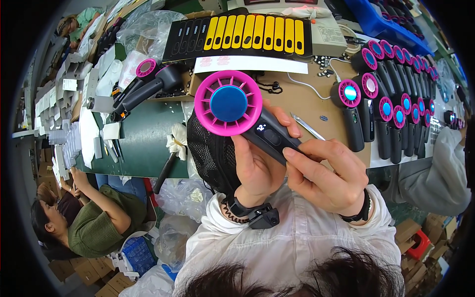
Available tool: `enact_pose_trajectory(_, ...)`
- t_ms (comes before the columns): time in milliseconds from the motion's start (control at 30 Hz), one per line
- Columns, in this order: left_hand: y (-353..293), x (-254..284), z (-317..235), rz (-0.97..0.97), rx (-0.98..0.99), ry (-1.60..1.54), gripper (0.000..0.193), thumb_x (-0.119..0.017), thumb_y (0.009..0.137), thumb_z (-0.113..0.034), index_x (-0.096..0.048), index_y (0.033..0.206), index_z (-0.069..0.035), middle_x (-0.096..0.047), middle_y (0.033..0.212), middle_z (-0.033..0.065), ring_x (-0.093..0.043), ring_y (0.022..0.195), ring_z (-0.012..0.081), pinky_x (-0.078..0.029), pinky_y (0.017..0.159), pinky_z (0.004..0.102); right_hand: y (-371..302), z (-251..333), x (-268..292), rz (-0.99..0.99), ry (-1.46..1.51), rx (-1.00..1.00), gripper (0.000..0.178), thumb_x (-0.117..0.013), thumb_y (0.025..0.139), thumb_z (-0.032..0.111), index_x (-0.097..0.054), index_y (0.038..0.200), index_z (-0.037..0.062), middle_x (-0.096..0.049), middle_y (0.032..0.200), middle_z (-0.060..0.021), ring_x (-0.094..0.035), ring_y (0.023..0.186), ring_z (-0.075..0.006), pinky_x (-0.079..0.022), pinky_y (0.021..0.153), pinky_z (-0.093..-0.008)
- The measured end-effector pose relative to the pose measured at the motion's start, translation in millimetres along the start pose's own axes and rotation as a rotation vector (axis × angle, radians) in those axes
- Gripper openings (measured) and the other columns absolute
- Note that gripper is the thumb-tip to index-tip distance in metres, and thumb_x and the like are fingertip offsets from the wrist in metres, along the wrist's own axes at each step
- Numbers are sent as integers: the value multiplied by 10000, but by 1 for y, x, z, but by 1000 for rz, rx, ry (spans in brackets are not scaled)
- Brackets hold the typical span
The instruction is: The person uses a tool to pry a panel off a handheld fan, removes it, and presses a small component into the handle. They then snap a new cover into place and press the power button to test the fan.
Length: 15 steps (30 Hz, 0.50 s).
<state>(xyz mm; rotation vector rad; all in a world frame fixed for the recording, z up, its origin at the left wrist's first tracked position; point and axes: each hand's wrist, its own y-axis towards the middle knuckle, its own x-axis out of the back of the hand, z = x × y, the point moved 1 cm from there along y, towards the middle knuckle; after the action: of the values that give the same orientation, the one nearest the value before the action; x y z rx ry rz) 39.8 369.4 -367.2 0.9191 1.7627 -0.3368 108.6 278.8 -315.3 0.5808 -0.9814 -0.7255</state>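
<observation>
A handheld fan with a pink slotted ring, a blue round centre and a dark grey handle is held up in front of my chest. White digits glow on its handle. My left hand wraps the handle from beneath, its fingertips showing on the far side. With bent fingers, my right hand grips the handle's lower end, and a fingertip rests on its front. What lies under those fingers is hidden. Behind the fan is a black mesh bag, and a thin silver tool lies on the brown board beyond my right hand.
A black sheet with yellow strips lies at the back. Rows of similar fans fill the right side. More dark fans lie at left on the green table. Other people sit at both sides; one wears a green top.
</observation>
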Motion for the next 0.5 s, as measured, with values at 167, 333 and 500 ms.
enact_pose_trajectory(167,0,-2,-1,19,3,-31,567,-276,907,-522,-296,1219,-49,-468,1007,122,-501,886,210,-434,786,331,0,-1,-1,-8,-1,4,295,-668,550,-46,-682,828,49,-576,753,-51,-528,545,-149,-412,444,-236)
enact_pose_trajectory(333,-1,-6,-1,-43,24,-53,563,-269,908,-523,-295,1217,-53,-468,1007,122,-503,886,211,-438,783,333,2,0,1,-5,5,-10,293,-669,553,-44,-683,830,51,-576,749,-49,-534,559,-149,-413,444,-236)
enact_pose_trajectory(500,0,-7,-1,-25,21,-58,565,-266,908,-526,-292,1218,-55,-469,1010,121,-504,890,211,-439,783,335,2,0,3,9,-11,17,289,-672,556,-40,-685,830,53,-576,747,-47,-543,587,-145,-415,448,-235)
